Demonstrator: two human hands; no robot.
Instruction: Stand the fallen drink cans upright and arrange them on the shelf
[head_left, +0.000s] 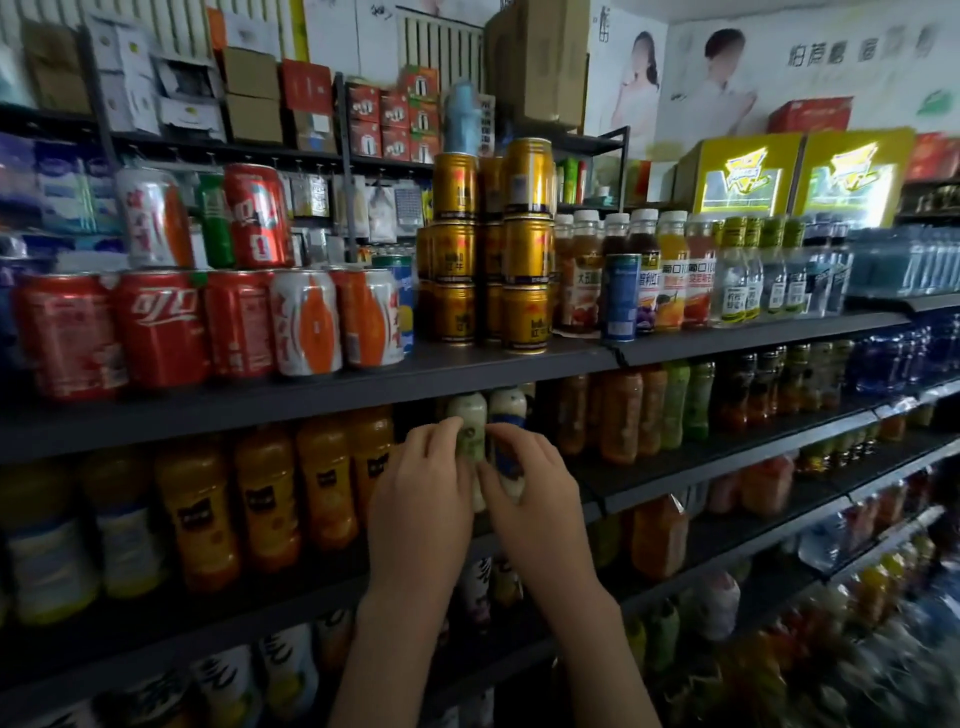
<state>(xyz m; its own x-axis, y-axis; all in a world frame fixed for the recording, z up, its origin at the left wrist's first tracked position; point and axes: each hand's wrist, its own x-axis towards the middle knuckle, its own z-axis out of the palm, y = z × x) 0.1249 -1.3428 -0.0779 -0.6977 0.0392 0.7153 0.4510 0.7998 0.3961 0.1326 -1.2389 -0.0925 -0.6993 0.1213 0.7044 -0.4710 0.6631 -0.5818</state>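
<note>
Red cola cans (161, 327) and orange-and-white cans (306, 322) upright in two tiers on the top shelf (311, 397), gold cans (524, 244) stacked beside them, one level below, left hand (421, 499) fingers curled round a green-labelled bottle (470, 413), right hand (537, 493) gripping a blue-labelled bottle (510, 402)

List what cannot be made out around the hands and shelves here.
- Green-labelled bottle: head view, lower half behind the left hand.
- Blue-labelled bottle: label mostly covered by the right hand.
- Bottles at lower right: blurred, labels unreadable.
- Rows behind the red cans: hidden by the front row.
</note>
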